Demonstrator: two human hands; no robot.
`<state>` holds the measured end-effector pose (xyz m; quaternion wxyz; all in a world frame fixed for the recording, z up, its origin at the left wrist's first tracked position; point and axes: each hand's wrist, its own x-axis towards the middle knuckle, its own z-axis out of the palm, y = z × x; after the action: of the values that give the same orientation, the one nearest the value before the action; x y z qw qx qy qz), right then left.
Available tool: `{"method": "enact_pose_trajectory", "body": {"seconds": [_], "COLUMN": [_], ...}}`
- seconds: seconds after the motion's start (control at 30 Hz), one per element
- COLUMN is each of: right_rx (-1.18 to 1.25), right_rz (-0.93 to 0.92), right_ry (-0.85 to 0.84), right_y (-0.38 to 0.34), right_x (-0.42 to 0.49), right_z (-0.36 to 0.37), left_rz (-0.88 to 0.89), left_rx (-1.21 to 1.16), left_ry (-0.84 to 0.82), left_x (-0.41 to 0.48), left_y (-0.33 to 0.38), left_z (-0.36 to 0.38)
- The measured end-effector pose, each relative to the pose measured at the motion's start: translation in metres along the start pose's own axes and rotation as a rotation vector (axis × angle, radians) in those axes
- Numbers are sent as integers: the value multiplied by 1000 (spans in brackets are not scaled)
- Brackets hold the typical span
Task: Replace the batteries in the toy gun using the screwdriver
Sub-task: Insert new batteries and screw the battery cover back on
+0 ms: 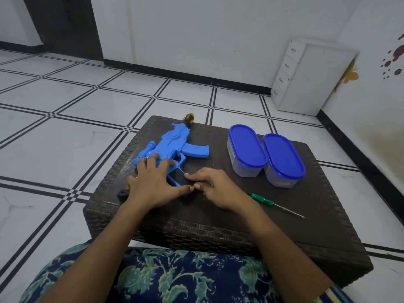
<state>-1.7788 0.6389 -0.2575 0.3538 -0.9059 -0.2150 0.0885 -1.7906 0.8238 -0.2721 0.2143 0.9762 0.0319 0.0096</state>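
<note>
A blue toy gun with a black and yellow muzzle lies flat on the dark woven table, muzzle pointing away from me. My left hand rests spread on the gun's rear body and presses it down. My right hand touches the gun's grip with its fingertips, next to my left thumb. I cannot tell what lies under the fingers. A green-handled screwdriver lies on the table to the right of my right wrist, untouched.
Two clear oval containers with blue lids stand side by side at the table's back right. A white drawer unit stands in the far corner on the tiled floor. My patterned lap is at the table's near edge.
</note>
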Motion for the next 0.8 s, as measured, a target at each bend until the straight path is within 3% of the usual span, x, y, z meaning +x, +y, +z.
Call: {"method": "enact_pose_trajectory", "body": {"seconds": [0.37,0.6,0.7,0.8], "right_rx": [221,189,73,-71], "right_rz": [136,114,184,287], "right_ry": [93,88,215,389], "right_y": [4,7,15,28], "right_x": [5,4,1,-1], "right_z": [2,-2,-14,-21], "left_rz": [-38,-46,-86,-60], "left_rx": [-11,-101,-244,-201], "left_ry": [-3,37,96,147], "left_x": [3,1,2,3], "left_y": [6,6,3,1], "left_z": [-2,-2,-5,-3]}}
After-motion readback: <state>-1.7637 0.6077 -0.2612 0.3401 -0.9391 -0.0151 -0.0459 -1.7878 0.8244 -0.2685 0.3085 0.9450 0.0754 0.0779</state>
